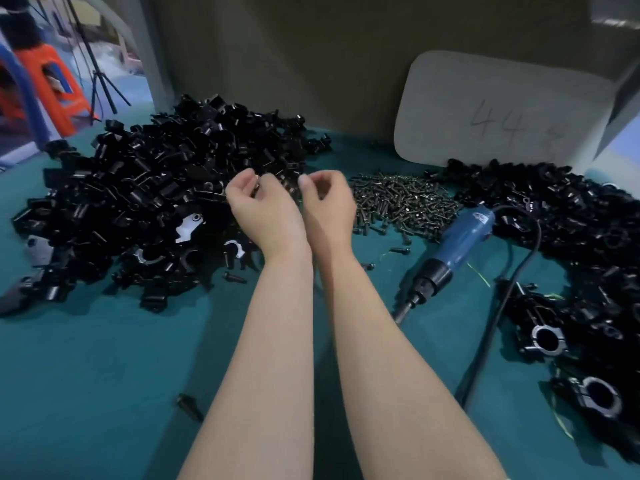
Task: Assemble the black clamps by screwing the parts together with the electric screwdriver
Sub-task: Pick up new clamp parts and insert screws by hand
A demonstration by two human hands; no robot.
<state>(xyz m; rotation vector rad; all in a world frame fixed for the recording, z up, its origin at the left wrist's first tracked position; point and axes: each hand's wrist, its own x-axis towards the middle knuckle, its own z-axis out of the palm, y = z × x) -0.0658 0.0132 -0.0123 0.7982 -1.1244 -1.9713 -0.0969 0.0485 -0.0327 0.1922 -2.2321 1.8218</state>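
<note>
With left hand (259,202) pinched a dark part (256,189) above the clamp parts pile (138,188); curled right hand (327,202), contents unclear. Had electric screwdriver (450,251) lying on table (104,375) by screws (401,202). Likely risked losing it in the pile from so slight a pinch.

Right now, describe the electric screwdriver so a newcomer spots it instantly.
On the green table, look between the screw pile and the right-hand heap of black clamps. The electric screwdriver lies there, corded, its blue body unlike the black parts around.
</note>
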